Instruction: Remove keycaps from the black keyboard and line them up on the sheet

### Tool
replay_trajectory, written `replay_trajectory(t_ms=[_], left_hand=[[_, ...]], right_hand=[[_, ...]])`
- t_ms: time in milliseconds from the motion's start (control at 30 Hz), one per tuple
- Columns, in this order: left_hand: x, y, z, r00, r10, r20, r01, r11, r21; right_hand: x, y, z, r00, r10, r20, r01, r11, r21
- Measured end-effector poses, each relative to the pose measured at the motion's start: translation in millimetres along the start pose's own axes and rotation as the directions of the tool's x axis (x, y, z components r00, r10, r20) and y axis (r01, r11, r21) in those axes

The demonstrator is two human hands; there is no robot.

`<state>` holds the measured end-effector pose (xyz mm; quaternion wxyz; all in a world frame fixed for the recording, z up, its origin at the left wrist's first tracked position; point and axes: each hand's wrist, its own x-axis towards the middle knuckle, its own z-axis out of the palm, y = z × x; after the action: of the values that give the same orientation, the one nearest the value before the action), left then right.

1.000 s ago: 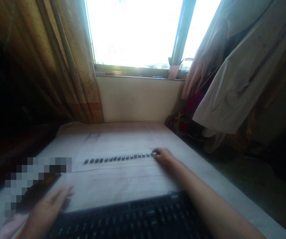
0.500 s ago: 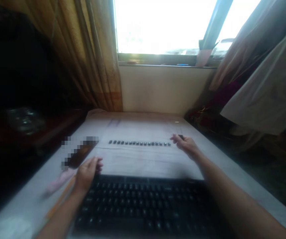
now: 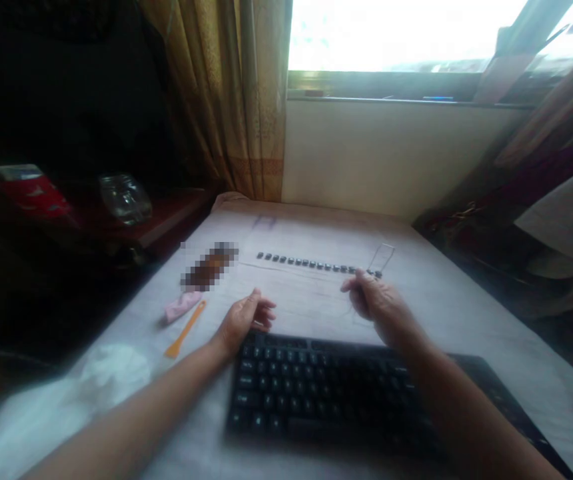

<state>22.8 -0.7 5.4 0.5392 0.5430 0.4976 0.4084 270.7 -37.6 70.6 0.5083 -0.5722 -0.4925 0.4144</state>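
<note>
A black keyboard (image 3: pixel 316 393) lies on the pale cloth in front of me. Beyond it runs a straight row of small dark keycaps (image 3: pixel 305 263). My right hand (image 3: pixel 379 300) hovers just before the right end of that row, fingers curled round a wire keycap puller (image 3: pixel 385 256); its thin loop sticks up past the knuckles and its handle is hidden. Next to the keyboard's upper left corner, my left hand (image 3: pixel 246 319) is empty, with loosely bent fingers apart.
Left of my left hand lie an orange spatula-shaped stick (image 3: pixel 185 330), a pink cloth (image 3: pixel 182 307) and a blurred-out brown item (image 3: pixel 210 267). White crumpled material (image 3: pixel 116 370) is nearer me. A glass jar (image 3: pixel 125 199) stands on a dark side table.
The view has swung, so the scene sits further right and lower left items show. My right hand has drawn back toward the keyboard from the row's right end. The puller's wire loop now shows clearly.
</note>
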Motion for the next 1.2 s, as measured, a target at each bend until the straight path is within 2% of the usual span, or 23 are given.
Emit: replay_trajectory(t_ms=[100,267,433,600,667,767,867,933,1067,1200], left_hand=[[7.1,-0.7,-15.1,0.999,0.031,0.030,-0.033,0.998,0.051],[17.0,-16.3,-35.7,0.987,0.162,-0.016,-0.155,0.968,0.196],[18.4,-33.0,-37.8,0.976,0.214,-0.050,-0.195,0.949,0.247],[19.4,-29.9,-38.8,0.977,0.196,-0.083,-0.175,0.961,0.215],[18.7,-25.7,-38.8,0.980,0.178,-0.089,-0.159,0.970,0.184],[16.7,-20.2,-38.1,0.984,0.151,-0.094,-0.137,0.981,0.139],[15.3,-17.7,-37.3,0.986,0.128,-0.102,-0.118,0.988,0.102],[15.2,-17.6,-36.9,0.988,0.115,-0.106,-0.106,0.991,0.083],[15.9,-18.6,-36.6,0.989,0.107,-0.106,-0.100,0.993,0.066],[15.4,-17.6,-37.3,0.988,0.115,-0.099,-0.108,0.991,0.075]], right_hand=[[-11.6,-2.7,14.5,0.992,0.047,0.115,-0.044,0.999,-0.032],[-21.4,-4.2,30.6,0.960,0.104,0.260,-0.091,0.994,-0.061],[-23.2,4.8,53.5,0.929,0.150,0.339,-0.155,0.988,-0.013],[-23.9,10.7,81.8,0.899,0.141,0.414,-0.162,0.987,0.016],[-25.2,9.6,91.3,0.888,0.087,0.451,-0.091,0.996,-0.013],[-27.9,7.3,101.1,0.875,-0.041,0.483,0.103,0.989,-0.104],[-30.7,7.0,106.0,0.853,-0.177,0.491,0.321,0.920,-0.226],[-32.2,7.8,107.6,0.830,-0.247,0.500,0.422,0.865,-0.273],[-33.9,8.4,110.2,0.768,-0.340,0.542,0.551,0.783,-0.289],[-33.7,7.5,114.0,0.720,-0.374,0.585,0.610,0.743,-0.275]])
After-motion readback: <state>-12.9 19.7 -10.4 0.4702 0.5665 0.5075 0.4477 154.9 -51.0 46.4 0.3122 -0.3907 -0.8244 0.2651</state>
